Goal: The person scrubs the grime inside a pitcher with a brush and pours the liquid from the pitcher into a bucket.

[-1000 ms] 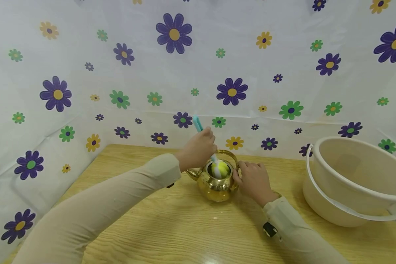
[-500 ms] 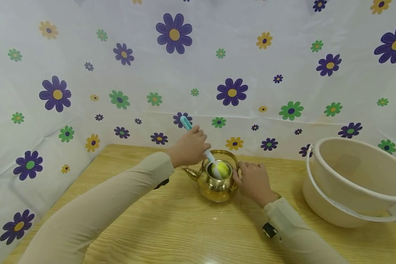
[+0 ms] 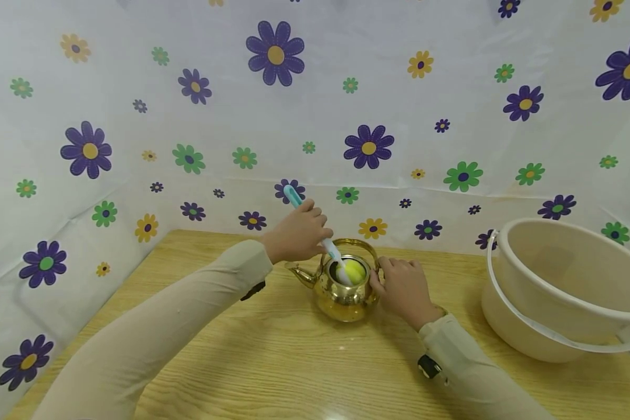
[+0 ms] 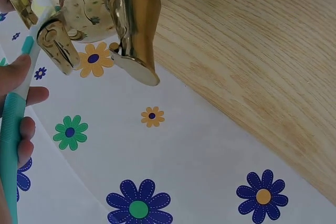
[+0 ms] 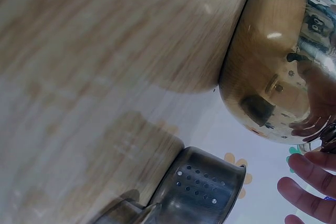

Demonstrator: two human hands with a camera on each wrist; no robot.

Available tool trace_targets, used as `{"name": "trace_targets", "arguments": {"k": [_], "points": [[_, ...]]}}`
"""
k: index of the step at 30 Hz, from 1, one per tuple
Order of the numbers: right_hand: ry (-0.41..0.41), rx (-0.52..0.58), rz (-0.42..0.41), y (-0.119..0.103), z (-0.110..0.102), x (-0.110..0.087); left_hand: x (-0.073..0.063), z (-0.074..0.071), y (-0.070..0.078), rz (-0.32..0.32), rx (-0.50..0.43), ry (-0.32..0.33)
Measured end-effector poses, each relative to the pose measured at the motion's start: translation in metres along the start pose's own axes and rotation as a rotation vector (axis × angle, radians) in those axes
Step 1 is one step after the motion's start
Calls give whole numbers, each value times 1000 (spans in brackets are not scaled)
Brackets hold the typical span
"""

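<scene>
Gripping a sponge brush point(image 3: 332, 249), left hand point(image 3: 297, 232) curled round it — right hand point(image 3: 403, 288) touching a teapot point(image 3: 346, 305), clasp unclear.

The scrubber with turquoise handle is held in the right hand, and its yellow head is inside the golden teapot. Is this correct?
The hand is wrong: the left hand holds the turquoise-handled scrubber, as the left wrist view shows. Its yellow head is indeed inside the golden teapot.

The shiny gold pot point(image 3: 346, 303) stands upright on the tabletop point(image 3: 273, 356), its mouth open and arched handle raised. The teal-and-white scrubber point(image 3: 332, 250) slants into the pot, its yellow head inside, its teal end above the spout side.
</scene>
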State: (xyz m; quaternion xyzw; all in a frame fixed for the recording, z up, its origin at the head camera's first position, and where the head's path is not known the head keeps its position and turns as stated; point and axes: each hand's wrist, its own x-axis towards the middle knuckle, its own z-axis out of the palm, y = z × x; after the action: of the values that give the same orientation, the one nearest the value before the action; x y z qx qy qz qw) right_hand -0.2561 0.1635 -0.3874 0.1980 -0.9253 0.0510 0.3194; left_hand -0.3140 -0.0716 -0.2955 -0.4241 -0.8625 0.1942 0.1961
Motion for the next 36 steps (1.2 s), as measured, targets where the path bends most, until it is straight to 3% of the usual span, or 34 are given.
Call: {"name": "trace_targets", "arguments": {"k": [5,11,23,30,36], "points": [[-5,-3,1,0,0,0,-1,2,-3,38,-22,61],[0,-13,-7,1,0,0,0,-6,-4,78,-36,66],[24,-16,-14,0,0,0,16,-26,-8,158,-6,-78],[16,-21,-13,0,1,0,28,-34,-6,205,21,-127],[0,-11,-5,0,1,0,38,-49,1,270,129,-168]]}}
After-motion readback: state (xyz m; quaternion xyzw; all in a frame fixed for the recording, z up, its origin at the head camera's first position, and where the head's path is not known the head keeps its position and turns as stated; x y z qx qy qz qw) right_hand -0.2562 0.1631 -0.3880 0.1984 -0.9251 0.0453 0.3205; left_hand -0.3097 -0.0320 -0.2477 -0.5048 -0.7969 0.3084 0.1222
